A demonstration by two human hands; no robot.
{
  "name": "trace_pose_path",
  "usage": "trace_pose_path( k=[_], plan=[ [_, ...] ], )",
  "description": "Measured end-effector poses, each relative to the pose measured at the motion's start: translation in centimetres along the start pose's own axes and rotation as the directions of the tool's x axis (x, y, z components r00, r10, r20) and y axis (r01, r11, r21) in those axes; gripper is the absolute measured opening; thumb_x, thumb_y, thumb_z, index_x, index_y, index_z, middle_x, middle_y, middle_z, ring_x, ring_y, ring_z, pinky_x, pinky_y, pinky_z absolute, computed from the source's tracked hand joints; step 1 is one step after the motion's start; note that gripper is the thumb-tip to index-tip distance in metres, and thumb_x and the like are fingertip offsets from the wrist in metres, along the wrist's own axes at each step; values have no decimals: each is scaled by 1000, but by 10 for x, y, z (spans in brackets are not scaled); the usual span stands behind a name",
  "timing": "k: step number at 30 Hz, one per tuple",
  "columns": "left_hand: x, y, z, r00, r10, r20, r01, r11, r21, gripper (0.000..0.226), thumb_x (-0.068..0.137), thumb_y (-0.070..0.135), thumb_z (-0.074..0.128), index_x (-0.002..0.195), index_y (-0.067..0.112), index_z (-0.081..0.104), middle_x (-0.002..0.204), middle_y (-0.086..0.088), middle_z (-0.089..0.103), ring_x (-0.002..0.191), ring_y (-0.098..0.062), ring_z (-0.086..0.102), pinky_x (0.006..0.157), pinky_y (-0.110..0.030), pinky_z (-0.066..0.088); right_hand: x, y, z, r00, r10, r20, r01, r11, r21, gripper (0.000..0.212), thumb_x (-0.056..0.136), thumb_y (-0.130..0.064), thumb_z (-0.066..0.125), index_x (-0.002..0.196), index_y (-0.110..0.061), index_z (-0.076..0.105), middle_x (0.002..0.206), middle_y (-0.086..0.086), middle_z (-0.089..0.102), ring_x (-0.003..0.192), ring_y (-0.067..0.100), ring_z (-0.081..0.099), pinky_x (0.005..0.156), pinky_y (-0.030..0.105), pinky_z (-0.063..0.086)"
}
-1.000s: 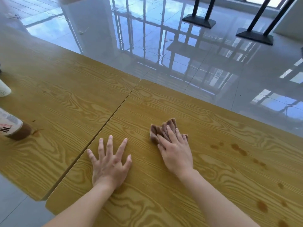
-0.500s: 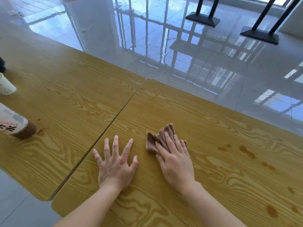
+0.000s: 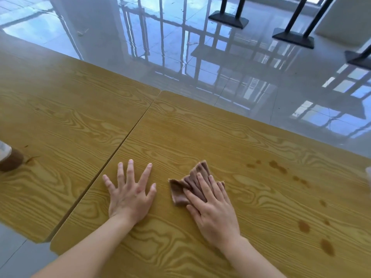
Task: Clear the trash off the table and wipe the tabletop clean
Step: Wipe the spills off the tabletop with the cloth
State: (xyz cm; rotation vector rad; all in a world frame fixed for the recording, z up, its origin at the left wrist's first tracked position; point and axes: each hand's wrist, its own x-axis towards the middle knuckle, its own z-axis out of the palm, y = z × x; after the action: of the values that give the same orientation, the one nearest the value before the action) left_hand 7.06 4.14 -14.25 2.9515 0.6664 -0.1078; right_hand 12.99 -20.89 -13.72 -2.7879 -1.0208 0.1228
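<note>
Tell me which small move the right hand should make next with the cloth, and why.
Probably slide the brown cloth to the right, toward the brown spots. The right hand presses the cloth flat on the tabletop with straight fingers, and those spots lie apart from it, to its right.

Brown cloth [image 3: 181, 192] was crumpled on wood-grain surface [image 3: 200, 137], under right hand [image 3: 212, 215].
Brown stains [image 3: 278, 167] lay right of it, apart; bottle [image 3: 10, 160] at left edge.

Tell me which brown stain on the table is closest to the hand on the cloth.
The small spot at the left end of the far cluster, just beyond the cloth under the right hand. Every other stain lies farther right.
</note>
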Motion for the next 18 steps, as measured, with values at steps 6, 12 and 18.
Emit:
trace_pose_path(
  k=[6, 12, 18],
  plan=[
    [-18, 67, 4, 930, 366, 39, -366, 931, -8, 62, 91, 70, 18, 149, 52, 10, 163, -7, 11, 150, -33, 0, 110, -73, 4, -7, 79, -36, 913, 406, 38, -407, 914, -2, 52, 99, -61, 15, 151, -51, 18, 164, -12, -13, 153, 19, -8, 124, 42, 1],
    [-13, 139, 17, 927, 371, 59, -370, 929, -16, 59, 89, 64, 11, 145, 57, -7, 164, -1, -6, 147, -32, -19, 107, -71, -15, -126, 39, -11, 981, 186, -46, -185, 982, 33, 49, 100, -54, 37, 149, -49, 29, 166, -4, 9, 153, 24, 9, 120, 45, 15],
    [-21, 166, 25, 929, 366, 45, -367, 930, 16, 65, 88, 73, 6, 148, 53, -10, 163, -9, -12, 146, -35, -21, 110, -67, -15, -150, 106, -32, 846, 522, -110, -521, 852, 46, 48, 101, -52, 36, 147, -41, 40, 165, -9, 8, 152, 17, 10, 123, 37, 12]
  ],
)
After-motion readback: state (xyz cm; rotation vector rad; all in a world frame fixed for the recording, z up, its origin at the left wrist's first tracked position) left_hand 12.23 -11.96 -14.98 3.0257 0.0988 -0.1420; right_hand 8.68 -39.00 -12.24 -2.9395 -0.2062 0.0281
